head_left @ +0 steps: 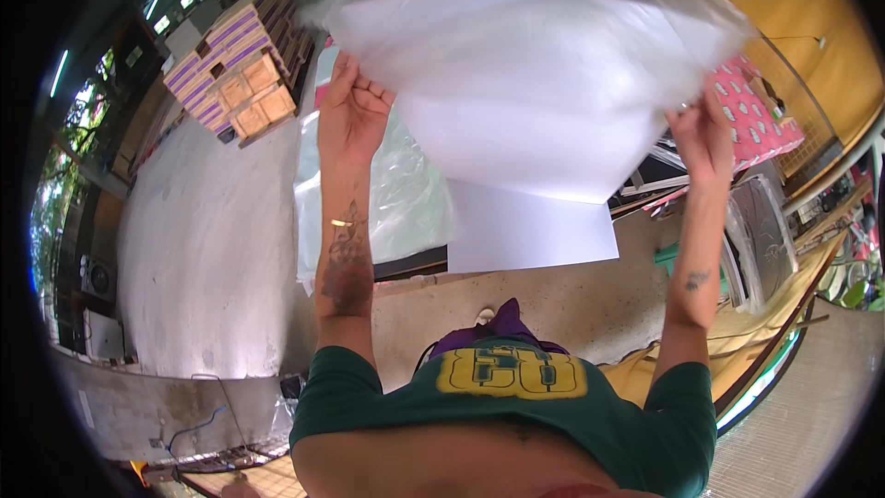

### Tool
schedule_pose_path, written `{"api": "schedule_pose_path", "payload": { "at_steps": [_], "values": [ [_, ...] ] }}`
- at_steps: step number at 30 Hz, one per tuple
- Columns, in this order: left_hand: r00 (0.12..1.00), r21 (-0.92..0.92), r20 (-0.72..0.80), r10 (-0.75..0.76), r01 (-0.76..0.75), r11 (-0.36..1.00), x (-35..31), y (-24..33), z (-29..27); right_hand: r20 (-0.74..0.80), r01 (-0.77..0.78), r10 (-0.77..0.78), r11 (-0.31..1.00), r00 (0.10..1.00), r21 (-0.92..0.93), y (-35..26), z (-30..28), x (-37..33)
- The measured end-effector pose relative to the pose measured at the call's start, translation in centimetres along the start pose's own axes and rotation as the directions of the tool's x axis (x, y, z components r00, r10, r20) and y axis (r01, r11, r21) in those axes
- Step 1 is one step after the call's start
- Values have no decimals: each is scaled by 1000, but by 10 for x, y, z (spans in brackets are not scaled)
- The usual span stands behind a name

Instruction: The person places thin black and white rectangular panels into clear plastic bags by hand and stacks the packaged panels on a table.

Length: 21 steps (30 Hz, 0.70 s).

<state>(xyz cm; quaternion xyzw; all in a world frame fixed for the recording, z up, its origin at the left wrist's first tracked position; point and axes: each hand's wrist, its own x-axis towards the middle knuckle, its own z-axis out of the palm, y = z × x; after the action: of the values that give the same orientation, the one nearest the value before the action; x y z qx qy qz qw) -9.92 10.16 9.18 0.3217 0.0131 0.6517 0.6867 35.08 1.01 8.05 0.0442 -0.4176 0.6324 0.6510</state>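
Note:
A large clear plastic sheet (544,41) billows in front of me, its edges smeared by motion. Its left edge is pinched in my left hand (357,111), palm turned up and fingers curled. At the right edge my right hand (702,134) grips the same film with bent fingers, partly blurred. Below and behind the film lies a stack or sheet of white paper (532,232), reaching past the table's near edge. Beside my left forearm, a pale, wrinkled sheet of clear plastic (406,194) lies over the table's left side.
Wooden crates with purple bands (244,74) are stacked at the far left on a concrete floor (212,249). A pink patterned package (751,115) sits beyond my right hand. Yellow tarpaulin (784,0) hangs at the far right. A plastic-wrapped panel (765,231) stands right of my right forearm.

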Motion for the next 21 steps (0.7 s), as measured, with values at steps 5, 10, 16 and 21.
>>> {"api": "schedule_pose_path", "payload": {
  "at_steps": [5, 10, 16, 21],
  "values": [
    [955, -125, -210, -209, 186, 975, 36, -46, -56, -519, 116, -161, 986, 839, -117, 29, -27, 16],
    [889, -110, -379, -258, 234, 966, 10, -92, -147, -643, 7, -65, 996, 763, -92, 78, -99, -33],
    [685, 104, -557, -470, 618, 779, -67, -160, -275, -912, -223, 39, 973, 408, -58, 136, -223, -193],
    [996, 984, -57, 75, 43, 176, -46, -159, -230, -724, -452, -387, 588, 571, -671, 157, -154, -139]
  ]
}}
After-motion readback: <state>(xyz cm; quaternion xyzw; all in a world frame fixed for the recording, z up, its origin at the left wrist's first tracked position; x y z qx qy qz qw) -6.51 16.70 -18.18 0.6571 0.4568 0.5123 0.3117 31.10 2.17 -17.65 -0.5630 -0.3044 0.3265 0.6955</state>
